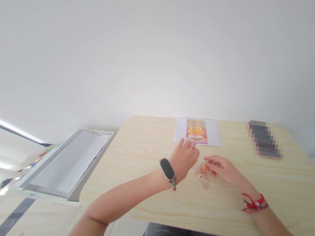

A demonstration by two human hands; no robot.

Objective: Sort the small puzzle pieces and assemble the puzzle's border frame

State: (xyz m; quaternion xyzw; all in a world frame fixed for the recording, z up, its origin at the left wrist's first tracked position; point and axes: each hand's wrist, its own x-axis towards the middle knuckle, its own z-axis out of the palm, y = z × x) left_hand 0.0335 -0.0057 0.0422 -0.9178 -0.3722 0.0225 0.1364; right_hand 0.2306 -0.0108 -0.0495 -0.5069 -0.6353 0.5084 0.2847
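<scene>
A small clear plastic bag (203,175) with orange and pale bits in it is on the wooden table, between my two hands. The thumb and fingertips of my right hand (223,169) are closed on the bag's upper right side. Just left of the bag is my left hand (185,157), back upward, its fingers curled in. Those fingertips are hidden from me, so what they hold, if anything, does not show. Beyond my left hand lies a white paper sheet (215,132) with a printed picture (195,132) of a yellow figure.
A pixelated phone-like object (264,140) lies at the table's (142,139) back right. Left of the table stands a grey-white tray (76,194) holding white papers (71,160). The white wall (167,49) meets the table's back edge.
</scene>
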